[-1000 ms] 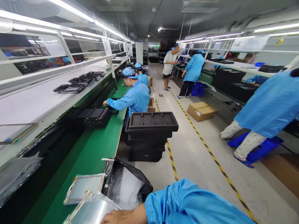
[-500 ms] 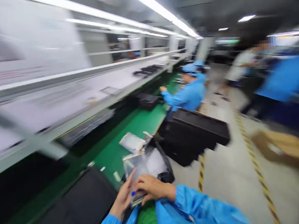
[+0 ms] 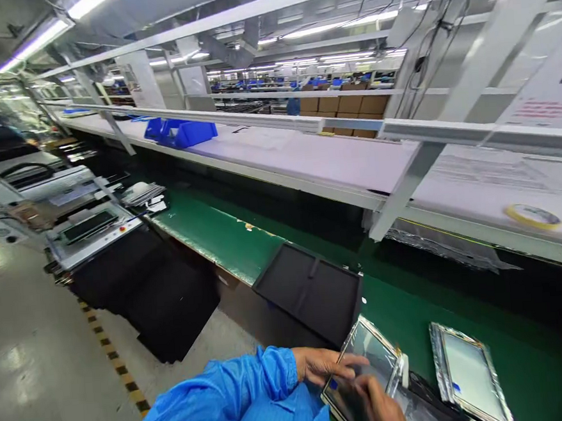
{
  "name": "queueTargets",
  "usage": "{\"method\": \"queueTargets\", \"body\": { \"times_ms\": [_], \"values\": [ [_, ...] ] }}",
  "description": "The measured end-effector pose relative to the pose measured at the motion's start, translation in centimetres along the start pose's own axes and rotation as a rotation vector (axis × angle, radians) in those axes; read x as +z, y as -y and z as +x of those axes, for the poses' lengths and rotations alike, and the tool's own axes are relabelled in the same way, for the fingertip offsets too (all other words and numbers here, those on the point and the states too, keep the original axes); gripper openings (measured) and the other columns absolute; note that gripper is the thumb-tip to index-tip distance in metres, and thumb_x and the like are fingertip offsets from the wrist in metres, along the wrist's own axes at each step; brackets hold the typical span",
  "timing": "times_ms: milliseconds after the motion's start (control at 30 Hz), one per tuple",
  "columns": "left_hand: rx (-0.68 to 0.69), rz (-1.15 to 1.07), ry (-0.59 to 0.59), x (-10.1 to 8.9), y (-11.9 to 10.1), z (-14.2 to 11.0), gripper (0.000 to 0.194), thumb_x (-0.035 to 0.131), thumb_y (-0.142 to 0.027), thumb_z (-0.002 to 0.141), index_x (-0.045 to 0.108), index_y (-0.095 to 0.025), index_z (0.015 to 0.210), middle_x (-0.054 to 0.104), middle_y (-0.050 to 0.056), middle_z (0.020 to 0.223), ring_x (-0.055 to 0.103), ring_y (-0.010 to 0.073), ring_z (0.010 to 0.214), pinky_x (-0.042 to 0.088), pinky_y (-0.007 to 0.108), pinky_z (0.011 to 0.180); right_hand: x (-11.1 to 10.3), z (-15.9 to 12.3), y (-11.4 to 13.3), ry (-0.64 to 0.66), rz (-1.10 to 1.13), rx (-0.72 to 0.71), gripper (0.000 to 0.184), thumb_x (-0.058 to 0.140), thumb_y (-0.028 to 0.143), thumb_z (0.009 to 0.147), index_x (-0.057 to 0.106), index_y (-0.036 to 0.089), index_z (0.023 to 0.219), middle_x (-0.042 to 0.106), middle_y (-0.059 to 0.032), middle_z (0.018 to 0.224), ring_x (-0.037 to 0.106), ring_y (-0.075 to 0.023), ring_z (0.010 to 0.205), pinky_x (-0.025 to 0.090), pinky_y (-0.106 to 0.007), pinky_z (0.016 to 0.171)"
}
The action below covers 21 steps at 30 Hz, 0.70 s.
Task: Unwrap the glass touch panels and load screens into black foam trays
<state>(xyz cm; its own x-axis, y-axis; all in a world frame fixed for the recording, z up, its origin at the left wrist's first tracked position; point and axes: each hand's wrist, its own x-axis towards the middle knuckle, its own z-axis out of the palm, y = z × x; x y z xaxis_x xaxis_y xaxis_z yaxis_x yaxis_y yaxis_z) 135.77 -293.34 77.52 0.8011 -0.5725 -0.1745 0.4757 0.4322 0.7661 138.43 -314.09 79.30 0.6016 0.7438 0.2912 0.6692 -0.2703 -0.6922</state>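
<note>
A flat glass screen panel (image 3: 370, 342) with a thin frame and clear film lies tilted at the front of the bench, before my body. My left hand (image 3: 328, 364) grips its left edge, its fingers reaching over the glass by a small blue tab (image 3: 333, 384). Over the near part of the panel is my right hand (image 3: 382, 405), its fingers bent and close together; what they pinch, if anything, is hidden. Beside the panel on the right lies dark and clear wrapping (image 3: 420, 409). Another framed screen panel (image 3: 472, 367) rests further right on the green bench.
A shallow black tray (image 3: 310, 292) sits left of the panel, overhanging the bench edge. Further left stand stacked black trays (image 3: 156, 290) and a machine (image 3: 89, 224). The white shelf (image 3: 306, 157) above the bench holds blue bins (image 3: 179, 133) and a tape roll (image 3: 532, 216).
My view has swung left along the bench, so the co-workers are out of sight. Both hands stay at the panel; the black tray and machine now show.
</note>
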Motion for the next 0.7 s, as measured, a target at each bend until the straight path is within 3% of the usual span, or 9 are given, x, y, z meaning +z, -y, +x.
{"method": "queueTargets", "body": {
  "times_ms": [133,233,300,367,400,467,567,633,700],
  "values": [
    [0.094,0.06,0.079,2.5,-1.4,-3.6,0.097,0.095,-0.025,0.056,0.053,-0.029,0.143,0.071,0.007,0.11,0.072,0.0277,0.099,0.054,0.042,0.083,-5.3,4.8,1.6,-0.23,0.348,0.266,0.043,0.06,0.064,0.086,0.054,0.023,0.077,0.06,0.0011,0.057,0.054,-0.0138,0.041,0.044,-0.024,0.04],
    [0.135,0.035,0.028,4.0,-1.8,-5.7,0.08,0.087,-0.025,0.07,0.054,-0.026,0.143,0.069,0.013,0.122,0.07,0.0308,0.109,0.05,0.05,0.095,-13.3,6.5,0.7,-0.76,0.537,0.351,0.045,0.072,0.061,0.076,0.053,0.021,0.081,0.054,0.0059,0.058,0.05,-0.0097,0.044,0.044,-0.022,0.044],
    [0.093,0.004,-0.055,4.3,-2.2,-6.2,0.068,0.083,-0.025,0.077,0.057,-0.025,0.139,0.067,0.017,0.129,0.067,0.0337,0.116,0.052,0.051,0.095,-18.7,5.4,-0.9,-1.159,0.43,0.297,0.042,0.07,0.057,0.077,0.053,0.021,0.09,0.058,0.0038,0.071,0.06,-0.0118,0.058,0.055,-0.029,0.062],
    [0.03,-0.013,-0.113,4.5,-2.6,-6.0,0.057,0.078,-0.03,0.083,0.06,-0.021,0.136,0.067,0.019,0.129,0.067,0.035,0.116,0.054,0.05,0.093,-21.9,3.1,-2.2,-1.328,0.115,0.319,0.04,0.065,0.055,0.082,0.056,0.02,0.098,0.063,-0.0018,0.086,0.066,-0.0158,0.075,0.056,-0.039,0.08],
    [0.006,-0.02,-0.13,4.6,-2.7,-5.6,0.054,0.077,-0.032,0.084,0.061,-0.02,0.134,0.068,0.02,0.127,0.068,0.0351,0.114,0.055,0.049,0.092,-22.4,1.9,-2.5,-1.285,-0.026,0.365,0.041,0.063,0.056,0.083,0.058,0.019,0.1,0.065,-0.0044,0.091,0.066,-0.0179,0.081,0.055,-0.042,0.085],
    [-0.029,-0.033,-0.152,5.1,-2.7,-4.8,0.053,0.077,-0.035,0.084,0.063,-0.017,0.131,0.07,0.021,0.124,0.071,0.0349,0.11,0.056,0.048,0.09,-21.1,0.1,-2.7,-0.992,-0.072,0.469,0.045,0.063,0.06,0.082,0.062,0.019,0.099,0.067,-0.0066,0.092,0.066,-0.02,0.083,0.053,-0.042,0.086],
    [-0.074,-0.022,-0.192,6.1,-2.7,-3.2,0.052,0.077,-0.036,0.083,0.065,-0.015,0.128,0.071,0.021,0.121,0.072,0.0351,0.106,0.057,0.047,0.088,-15.9,-0.6,-2.4,-0.477,0.381,0.507,0.047,0.067,0.063,0.078,0.062,0.019,0.094,0.067,-0.0036,0.081,0.064,-0.0175,0.074,0.053,-0.036,0.076],
    [-0.115,0.009,-0.212,6.8,-2.6,-2.2,0.051,0.079,-0.037,0.081,0.068,-0.014,0.125,0.071,0.021,0.121,0.071,0.0358,0.106,0.058,0.047,0.086,-12.4,-0.5,-2.2,-0.359,0.702,0.506,0.045,0.072,0.061,0.077,0.06,0.019,0.087,0.062,0.0007,0.071,0.059,-0.0137,0.066,0.05,-0.029,0.068],
    [-0.155,0.038,-0.221,7.5,-2.5,-1.3,0.052,0.082,-0.038,0.077,0.07,-0.014,0.122,0.07,0.02,0.121,0.071,0.0367,0.106,0.059,0.048,0.085,-9.6,-0.5,-2.3,-0.413,0.958,0.523,0.047,0.076,0.061,0.074,0.053,0.02,0.079,0.053,0.0056,0.062,0.05,-0.0095,0.057,0.044,-0.024,0.059]
  ]
}}
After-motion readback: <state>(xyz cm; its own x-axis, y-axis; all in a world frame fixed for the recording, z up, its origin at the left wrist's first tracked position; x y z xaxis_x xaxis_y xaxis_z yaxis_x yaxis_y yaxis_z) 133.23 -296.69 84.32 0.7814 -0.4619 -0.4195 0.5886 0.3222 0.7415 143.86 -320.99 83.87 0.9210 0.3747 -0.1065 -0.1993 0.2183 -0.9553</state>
